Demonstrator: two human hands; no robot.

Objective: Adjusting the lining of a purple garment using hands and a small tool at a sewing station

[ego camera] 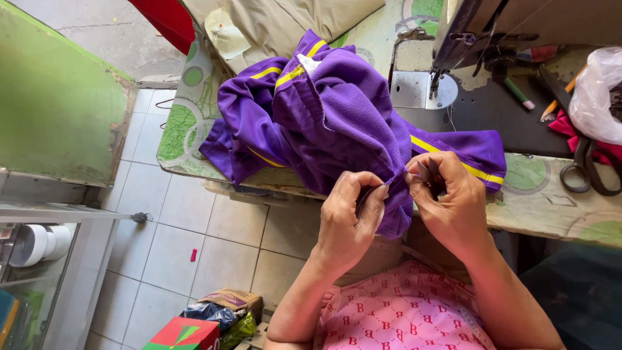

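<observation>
A purple fleece garment with yellow stripes lies bunched on the sewing table, one end hanging over the front edge. My left hand pinches the purple fabric at the hanging edge. My right hand grips the same edge just to the right and also holds a small dark tool, partly hidden by the fingers. Both hands meet at a seam of the fabric, in front of my lap.
A sewing machine stands at the back right on a dark plate. Scissors, pencils and a white plastic bag lie at the right. Beige cloth lies behind. Boxes and packets sit on the tiled floor.
</observation>
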